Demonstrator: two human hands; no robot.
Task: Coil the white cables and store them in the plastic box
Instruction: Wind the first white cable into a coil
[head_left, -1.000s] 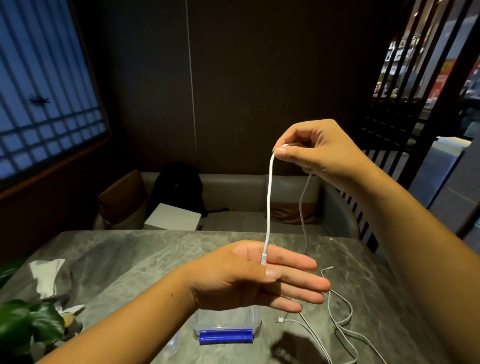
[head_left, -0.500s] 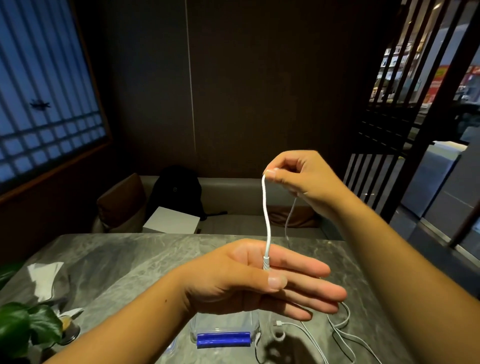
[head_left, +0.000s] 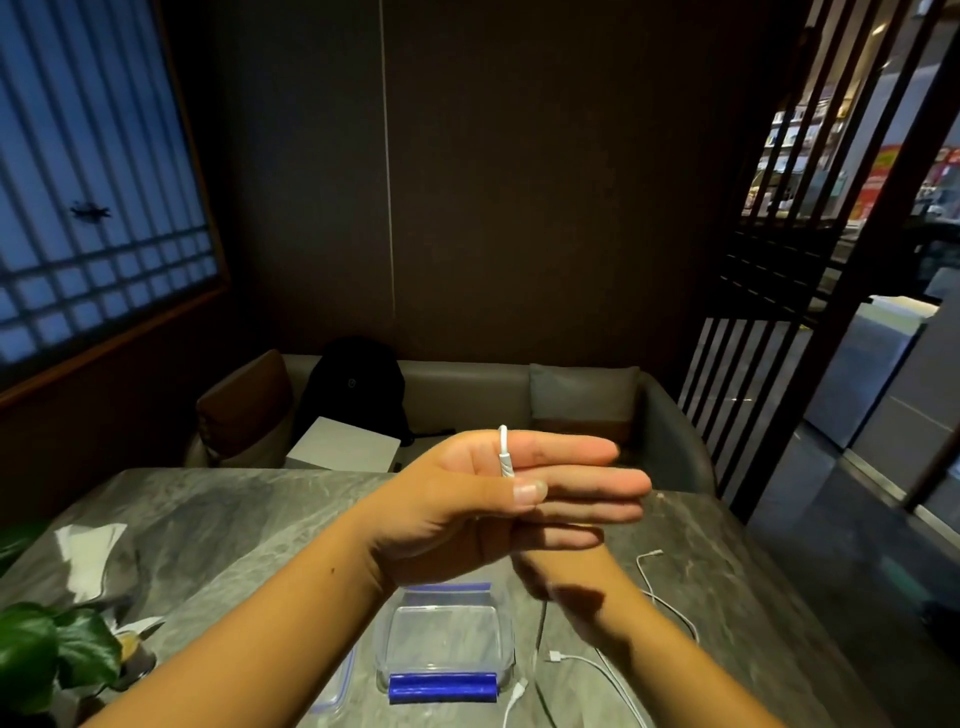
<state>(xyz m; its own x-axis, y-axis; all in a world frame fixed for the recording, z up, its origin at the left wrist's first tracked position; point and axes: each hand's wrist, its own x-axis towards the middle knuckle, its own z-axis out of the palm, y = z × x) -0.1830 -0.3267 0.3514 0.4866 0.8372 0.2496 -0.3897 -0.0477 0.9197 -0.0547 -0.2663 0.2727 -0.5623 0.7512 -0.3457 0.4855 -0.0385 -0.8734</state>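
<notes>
My left hand (head_left: 498, 499) is held level above the table, fingers straight, its thumb pinching the plug end of a white cable (head_left: 504, 452) against them. The cable bends over the top of the index finger and goes out of sight behind the hand. My right hand (head_left: 563, 590) is blurred, just under and behind the left one, with its fingers hidden. The clear plastic box (head_left: 387, 644) with a blue clip stands open on the table below both hands. More white cables (head_left: 675, 613) lie loose to its right.
The box's lid (head_left: 335, 693) lies to the left of the box. A crumpled tissue (head_left: 88, 551) and a green plant (head_left: 47, 649) are at the table's left edge. A sofa with a black backpack (head_left: 353, 389) runs along the far side.
My right hand has dropped from above the left hand to below and behind it, bringing the cable down over the left index finger. The left hand has risen a little.
</notes>
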